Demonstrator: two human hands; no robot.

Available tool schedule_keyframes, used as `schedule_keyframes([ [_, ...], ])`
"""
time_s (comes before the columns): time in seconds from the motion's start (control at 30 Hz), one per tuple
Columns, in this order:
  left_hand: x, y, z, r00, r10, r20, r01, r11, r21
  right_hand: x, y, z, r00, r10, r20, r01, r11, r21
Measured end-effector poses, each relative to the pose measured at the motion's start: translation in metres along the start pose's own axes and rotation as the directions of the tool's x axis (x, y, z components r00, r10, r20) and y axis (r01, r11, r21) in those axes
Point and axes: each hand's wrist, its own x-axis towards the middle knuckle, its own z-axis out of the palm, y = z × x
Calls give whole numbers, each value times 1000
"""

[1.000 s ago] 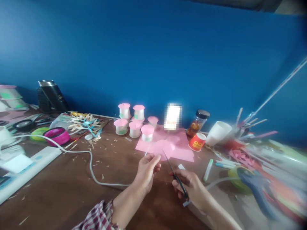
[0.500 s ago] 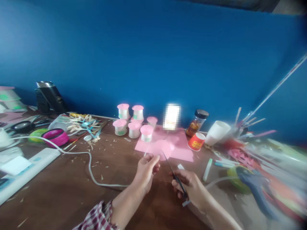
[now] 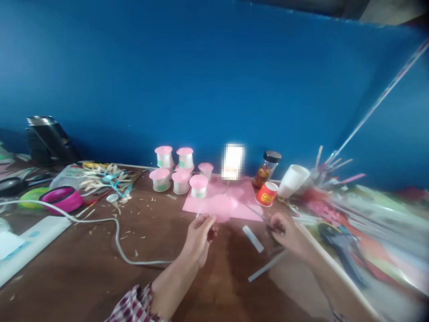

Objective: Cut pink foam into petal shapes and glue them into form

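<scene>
My left hand [image 3: 200, 237] is closed in a pinch at the lower edge of a round pink paper piece [image 3: 221, 208]. A thin white strip [image 3: 200, 208] sticks up by its fingers; whether they grip it is unclear. My right hand [image 3: 284, 230] is closed around a pair of scissors [image 3: 259, 213], blurred, with the blades pointing up and left toward the pink sheet [image 3: 246, 190]. A short white strip [image 3: 253, 239] and a narrow one [image 3: 263, 269] lie on the table between and below the hands.
Several white cups with pink tops [image 3: 181, 181] stand behind on the left. A red cup [image 3: 267, 194], a jar [image 3: 267, 169] and a white cup [image 3: 294, 181] are at right. A white cable [image 3: 118, 237], power strip [image 3: 36, 243] and hot glue gun [image 3: 345, 255] flank the work area.
My right hand has moved right and up with the scissors, away from my left hand, uncovering the white strips. My left hand keeps its pinch. The whole view has shifted slightly.
</scene>
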Motion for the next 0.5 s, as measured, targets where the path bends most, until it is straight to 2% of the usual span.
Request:
schedule_keyframes([
  [0.1, 0, -2, 0, 996, -80, 49, 80, 997, -1, 13, 19, 0, 1000, 12, -25, -15, 995, -95],
  [0.2, -1, -4, 0, 994, -86, 72, 76, 987, 140, 22, 25, 4, 1000, 13, 11, -11, 986, -168],
  [0.33, -7, -5, 1, 995, -20, 100, -9, 959, 284, 27, 25, 10, 999, 40, -27, -45, 969, -244],
  [0.5, -11, -5, -8, 975, 61, 213, -155, 876, 457, 27, 22, 13, 995, 33, 89, -5, 954, -299],
])
